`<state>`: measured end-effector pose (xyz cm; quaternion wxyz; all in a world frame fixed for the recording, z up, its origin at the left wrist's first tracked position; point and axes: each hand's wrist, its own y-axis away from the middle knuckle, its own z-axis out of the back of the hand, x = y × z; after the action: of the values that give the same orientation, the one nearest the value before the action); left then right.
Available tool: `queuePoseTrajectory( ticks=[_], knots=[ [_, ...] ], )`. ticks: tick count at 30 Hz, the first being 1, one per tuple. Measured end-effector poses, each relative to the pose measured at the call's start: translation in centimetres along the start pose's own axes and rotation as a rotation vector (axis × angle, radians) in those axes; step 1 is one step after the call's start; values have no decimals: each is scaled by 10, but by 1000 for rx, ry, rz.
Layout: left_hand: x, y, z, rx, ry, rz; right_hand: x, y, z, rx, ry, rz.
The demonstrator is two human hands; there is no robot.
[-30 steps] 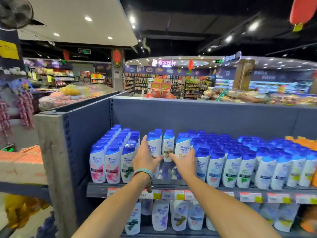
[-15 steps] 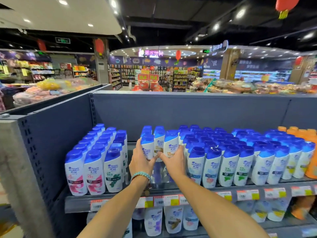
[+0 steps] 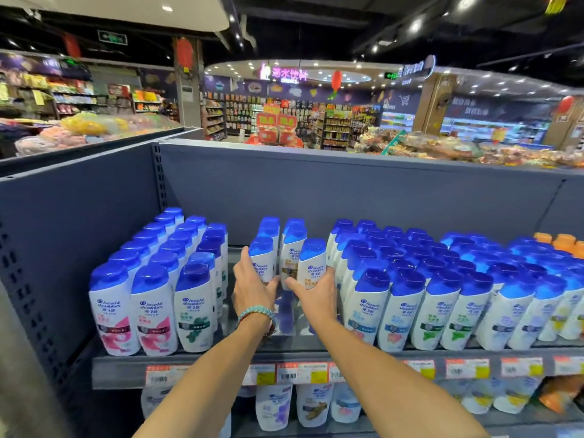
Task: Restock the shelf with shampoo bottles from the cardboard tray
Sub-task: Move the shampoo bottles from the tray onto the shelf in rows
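Shampoo bottle [image 3: 261, 261] in grip of left hand [image 3: 252, 294], second bottle [image 3: 312, 267] in grip of right hand [image 3: 317, 297]

Supermarket interior. Dark ceiling [image 3: 316, 26], recessed spotlights [image 3: 415, 25]; white dropped panel [image 3: 126, 7] upper left. Grey metal shelf [image 3: 347, 197] in foreground, perforated uprights. Beyond it: stocked aisles [image 3: 240, 112], pink neon sign [image 3: 286, 74], hanging red lantern [image 3: 336, 80], green exit sign [image 3: 112, 37], heaped packaged goods [image 3: 474, 150].

Place: supermarket | grey metal shelf [image 3: 120, 368], red-and-yellow paper price tags [image 3: 464, 368] | white blue-capped plastic shampoo bottles [image 3: 407, 308] | stocked aisles [image 3: 335, 128] behind (neon sign [image 3: 286, 74] overhead)
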<state>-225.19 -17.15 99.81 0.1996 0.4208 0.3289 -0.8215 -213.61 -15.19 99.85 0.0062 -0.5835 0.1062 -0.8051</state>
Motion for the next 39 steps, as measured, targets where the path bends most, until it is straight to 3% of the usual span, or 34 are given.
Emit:
queuePoseTrajectory(
  ticks=[25, 33, 36, 39],
  knots=[
    [4, -17, -17, 45, 26, -7, 3, -6, 6, -49, -8, 2],
    [-6, 2, -4, 11, -122, 87, 4, -9, 3, -52, -36, 25],
    [-6, 15, 8, 138, -399, 1, 4, -9, -1, -35, -64, 35],
    [14, 23, 16, 419, -623, -178, 2, -4, -3, -27, -81, 30]
  ],
)
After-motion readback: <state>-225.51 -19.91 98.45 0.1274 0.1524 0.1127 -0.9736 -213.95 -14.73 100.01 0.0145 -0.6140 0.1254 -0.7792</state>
